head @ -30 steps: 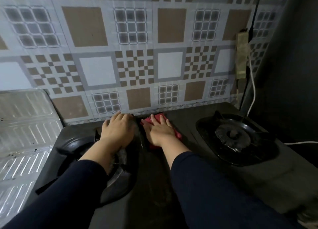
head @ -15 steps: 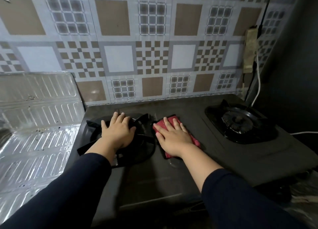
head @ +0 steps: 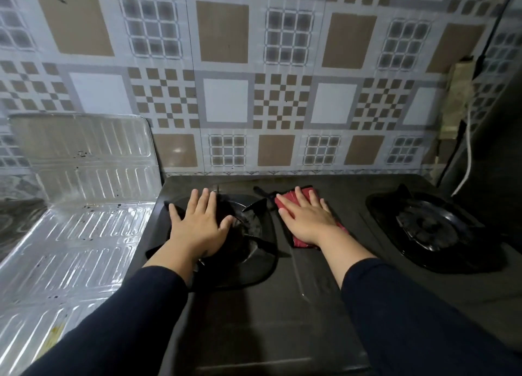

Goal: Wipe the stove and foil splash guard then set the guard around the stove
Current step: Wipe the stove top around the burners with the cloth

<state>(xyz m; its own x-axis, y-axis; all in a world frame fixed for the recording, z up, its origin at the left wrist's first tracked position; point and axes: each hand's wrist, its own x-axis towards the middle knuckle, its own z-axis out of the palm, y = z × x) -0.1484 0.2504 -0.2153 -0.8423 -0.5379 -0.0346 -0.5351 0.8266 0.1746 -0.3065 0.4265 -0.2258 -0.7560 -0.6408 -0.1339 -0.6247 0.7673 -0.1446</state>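
The person is wearing a dark navy long-sleeved top, plain and unmarked. The left sleeve (head: pixel 121 319) is reaching down to the wrist, while the right sleeve (head: pixel 409 319) is ending higher, partway along the forearm. Both hands, left (head: pixel 197 228) and right (head: pixel 308 220), are showing bare, without gloves or rings.

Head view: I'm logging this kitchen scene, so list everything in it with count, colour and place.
stove: one, black, centre
burners: two, black, left under the left hand, right bare
cloth: one, red, on the stove between the burners
foil splash guard: one, silver, spotted, left of the stove, not yet around it
cable: one, white, right rear
tiled wall: brown, grey, white, behind
left hand: flat on the left burner
right hand: flat on the cloth
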